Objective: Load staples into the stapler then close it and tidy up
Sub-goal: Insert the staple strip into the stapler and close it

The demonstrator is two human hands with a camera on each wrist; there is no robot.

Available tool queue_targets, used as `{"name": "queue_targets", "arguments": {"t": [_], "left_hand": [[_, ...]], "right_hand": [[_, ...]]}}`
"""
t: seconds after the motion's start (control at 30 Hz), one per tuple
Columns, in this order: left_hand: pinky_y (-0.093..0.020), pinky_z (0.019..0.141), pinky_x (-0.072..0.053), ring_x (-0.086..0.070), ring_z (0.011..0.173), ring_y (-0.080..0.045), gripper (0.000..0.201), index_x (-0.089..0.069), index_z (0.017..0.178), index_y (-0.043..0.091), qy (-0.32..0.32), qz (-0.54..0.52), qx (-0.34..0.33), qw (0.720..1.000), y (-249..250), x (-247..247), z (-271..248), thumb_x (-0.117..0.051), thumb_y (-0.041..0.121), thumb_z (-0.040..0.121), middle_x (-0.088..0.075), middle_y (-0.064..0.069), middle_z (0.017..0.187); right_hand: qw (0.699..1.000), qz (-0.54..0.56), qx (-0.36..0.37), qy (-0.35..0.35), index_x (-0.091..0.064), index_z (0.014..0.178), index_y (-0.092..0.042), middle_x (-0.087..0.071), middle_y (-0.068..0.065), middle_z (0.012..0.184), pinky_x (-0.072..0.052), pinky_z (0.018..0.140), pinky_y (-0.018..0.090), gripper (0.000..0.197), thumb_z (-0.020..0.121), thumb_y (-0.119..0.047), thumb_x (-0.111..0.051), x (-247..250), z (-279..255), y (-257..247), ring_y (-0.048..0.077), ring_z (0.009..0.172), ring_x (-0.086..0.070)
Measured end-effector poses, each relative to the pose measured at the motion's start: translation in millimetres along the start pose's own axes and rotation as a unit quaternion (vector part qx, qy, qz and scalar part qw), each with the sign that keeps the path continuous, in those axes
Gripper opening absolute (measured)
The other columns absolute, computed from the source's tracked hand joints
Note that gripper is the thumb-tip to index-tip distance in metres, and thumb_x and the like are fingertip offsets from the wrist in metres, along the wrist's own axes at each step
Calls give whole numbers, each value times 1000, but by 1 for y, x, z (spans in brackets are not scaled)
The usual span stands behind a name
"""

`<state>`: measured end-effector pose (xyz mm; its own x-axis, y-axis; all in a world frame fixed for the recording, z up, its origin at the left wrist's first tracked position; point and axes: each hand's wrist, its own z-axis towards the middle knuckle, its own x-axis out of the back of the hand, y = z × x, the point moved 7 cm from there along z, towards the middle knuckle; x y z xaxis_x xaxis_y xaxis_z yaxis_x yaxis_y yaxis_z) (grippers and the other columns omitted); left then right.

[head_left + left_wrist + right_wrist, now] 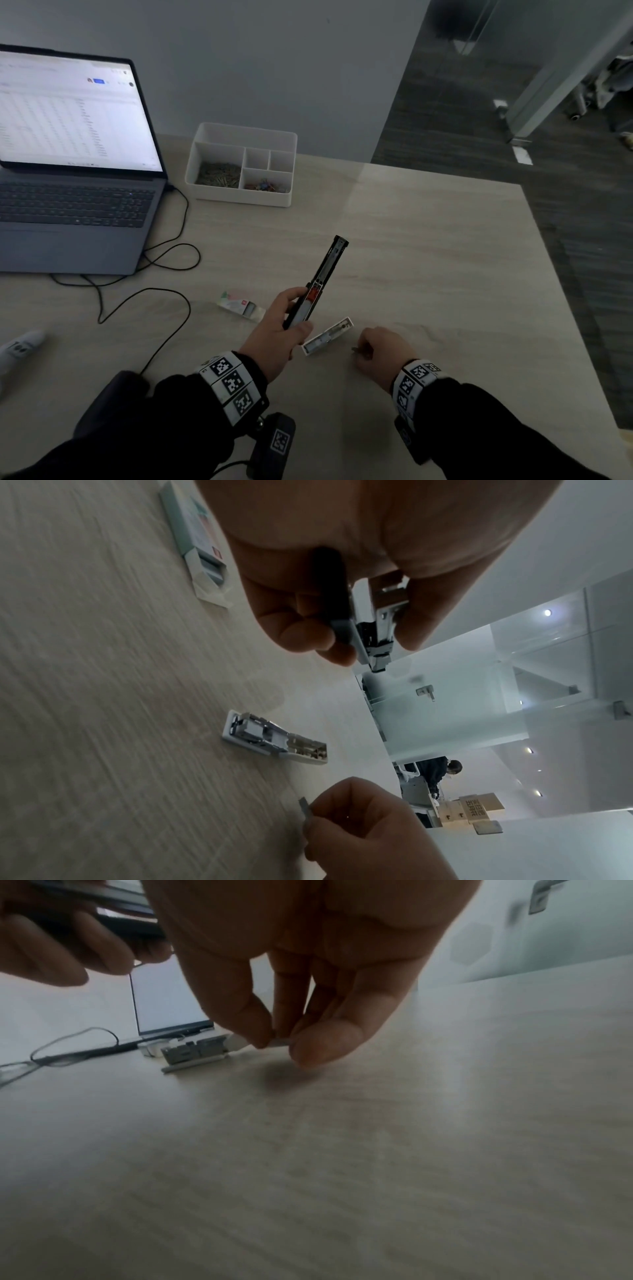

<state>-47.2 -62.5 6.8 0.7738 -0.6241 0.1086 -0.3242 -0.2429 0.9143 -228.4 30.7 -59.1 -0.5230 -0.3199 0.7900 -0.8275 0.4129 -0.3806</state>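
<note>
Nearest, the right hand pinches a short strip of staples between thumb and fingertips, low over the table. Beside it the left hand grips the black stapler, swung open, its white base lying on the table between the hands. Only the left wrist view shows the strip clearly; the head view blurs it. Farther left lies the opened staple box.

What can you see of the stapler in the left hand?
The stapler is a long, slim black body lying open, its metal staple channel and a red part exposed. The left hand grips its near end, thumb on one side, fingers on the other; the far end points up and away, clear of the table. A separate white stapler part lies on the table below it.
</note>
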Motion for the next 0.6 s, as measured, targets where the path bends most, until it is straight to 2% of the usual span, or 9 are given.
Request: {"name": "queue_targets", "arguments": {"t": [0.07, 0.13, 0.2, 0.27, 0.33, 0.47, 0.53, 0.6], "left_hand": [[-31, 56, -48, -57, 72, -18, 45, -45, 126, 40, 1, -3, -1, 1000, 1, 0, 0, -56, 13, 92, -55, -2, 108], [-30, 56, -48, -57, 72, -17, 45, -45, 126, 41, 1, -5, -1, 1000, 1, -1, 0, -56, 14, 92, -56, -2, 108], [-30, 56, -48, -58, 72, -17, 45, -45, 126, 41, 0, -3, 0, 1000, 2, -1, -1, -56, 14, 92, -56, -3, 108], [-29, 56, -48, -58, 73, -17, 45, -45, 126, 41, 0, -3, 1, 1000, 3, -1, -1, -56, 15, 92, -56, -4, 108], [-28, 55, -47, -58, 73, -17, 45, -46, 125, 41, 1, -4, -1, 1000, 4, -2, -1, -56, 14, 92, -56, -4, 109], [-29, 53, -46, -58, 73, -19, 47, -46, 125, 41, -1, 2, -8, 1000, 6, -3, -2, -57, 12, 90, -57, -4, 109], [-26, 53, -46, -58, 74, -17, 48, -46, 126, 40, -5, 6, -14, 1000, 7, -3, -3, -58, 11, 90, -57, -2, 108], [-17, 54, -45, -59, 75, -14, 48, -46, 127, 39, -13, 7, -23, 1000, 10, -5, -5, -58, 10, 89, -57, 3, 107]], "right_hand": [[999, 35, 22, 32, -55, 73, -19, -55, -1, 77, -44, 72, 31, 11, 76, -27, -63, 9, -4, -7, 22, 76, -52], [993, 93, 19, 77, -63, 73, -18, -61, -2, 71, -51, 68, 31, 7, 76, -23, -66, 20, -11, -14, 21, 70, -59], [975, 192, 6, 109, -66, 74, -28, -63, -7, 64, -57, 60, 31, 10, 79, -19, -69, 32, -16, -23, 14, 58, -60], [948, 290, 9, 131, -67, 87, -37, -61, -8, 62, -57, 49, 27, 21, 84, -16, -68, 45, -19, -37, 8, 49, -56], [928, 340, 28, 150, -67, 97, -36, -62, -6, 65, -57, 48, 28, 22, 88, -16, -66, 59, -20, -52, 11, 50, -58], [904, 392, 54, 161, -61, 85, -23, -71, 6, 74, -60, 51, 34, 14, 87, -9, -62, 82, -21, -76, 22, 64, -70], [895, 415, 46, 156, -59, 81, -23, -74, 6, 80, -61, 55, 37, 13, 86, -11, -62, 88, -19, -81, 22, 70, -73], [900, 405, 31, 155, -61, 76, -26, -73, 5, 82, -61, 55, 41, 11, 85, -20, -64, 91, -15, -84, 24, 69, -72]]}}
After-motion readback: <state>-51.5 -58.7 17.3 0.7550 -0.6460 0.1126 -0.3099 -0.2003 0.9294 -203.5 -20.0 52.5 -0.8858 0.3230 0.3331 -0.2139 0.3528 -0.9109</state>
